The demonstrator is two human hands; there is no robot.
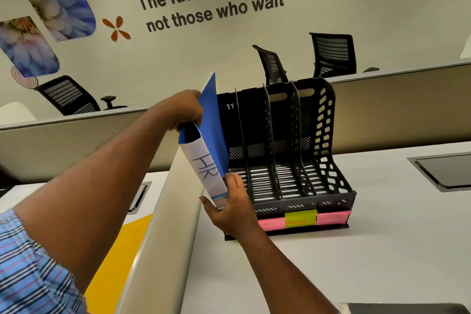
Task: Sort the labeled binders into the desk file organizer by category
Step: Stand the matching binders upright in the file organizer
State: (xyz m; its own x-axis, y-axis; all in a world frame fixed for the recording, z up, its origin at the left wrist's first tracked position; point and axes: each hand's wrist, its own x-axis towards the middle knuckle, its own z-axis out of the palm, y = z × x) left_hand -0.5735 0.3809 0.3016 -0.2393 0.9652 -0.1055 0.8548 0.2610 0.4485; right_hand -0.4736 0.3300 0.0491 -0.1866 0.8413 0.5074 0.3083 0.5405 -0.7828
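Observation:
A blue binder (212, 122) with a white spine label reading "HR" stands tilted at the left end of the black desk file organizer (328, 135). My left hand (182, 109) grips the binder's top edge. My right hand (233, 208) holds its lower end, thumb on the left and fingers on the right, in front of the leftmost slot. The other slots of the organizer hold nothing. Pink and green sticky labels (300, 219) run along the organizer's front base; their writing is too blurred to read.
The organizer sits on a white desk (382, 250) against a beige partition (395, 107). A curved beige divider (163, 224) runs along the desk's left edge. A yellow sheet (122, 250) lies beyond it. A cable hatch (443, 171) is set into the desk at right. Office chairs stand behind.

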